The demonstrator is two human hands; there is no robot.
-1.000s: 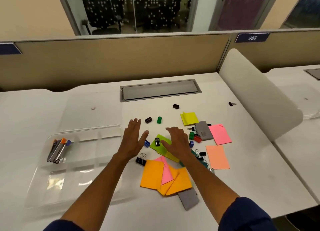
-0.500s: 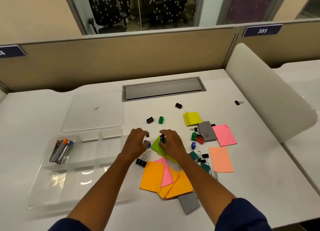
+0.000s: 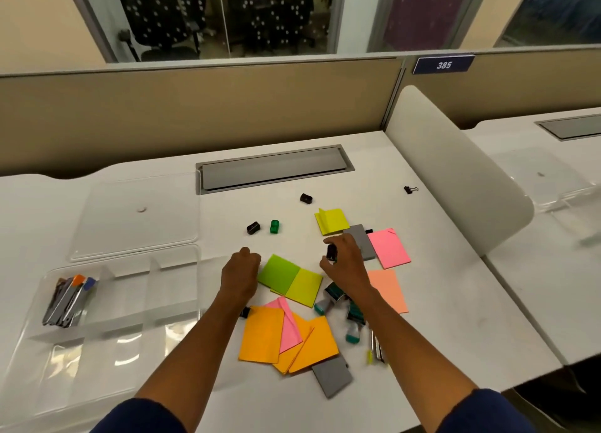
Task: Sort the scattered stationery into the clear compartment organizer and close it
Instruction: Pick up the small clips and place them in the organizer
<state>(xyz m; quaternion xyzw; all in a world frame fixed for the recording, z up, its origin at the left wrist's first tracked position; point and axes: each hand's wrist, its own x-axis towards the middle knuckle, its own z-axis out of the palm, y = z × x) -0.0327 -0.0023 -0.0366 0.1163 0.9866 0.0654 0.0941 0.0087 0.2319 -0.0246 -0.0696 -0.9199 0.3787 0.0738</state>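
1. The right hand (image 3: 346,263) pinches a small black sharpener (image 3: 331,252) between thumb and fingers, just above the desk (image 3: 455,302).
2. The left hand (image 3: 240,270) is curled into a fist at 9 o'clock of the green sticky pad (image 3: 278,271); whether it holds anything cannot be told.
3. The clear organizer (image 3: 123,302) lies open at 9 o'clock of the hands, with pens (image 3: 70,299) in its left compartment.
4. Its lid (image 3: 136,218) lies flat at 12 o'clock of it.
5. Orange notes (image 3: 263,335) lie between the forearms.

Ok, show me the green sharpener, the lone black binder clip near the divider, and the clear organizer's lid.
Small green plastic sharpener (image 3: 275,226): head view, its top face.
Lone black binder clip (image 3: 407,190): head view, its black body.
Clear flat organizer lid (image 3: 113,227): head view, bare middle panel.
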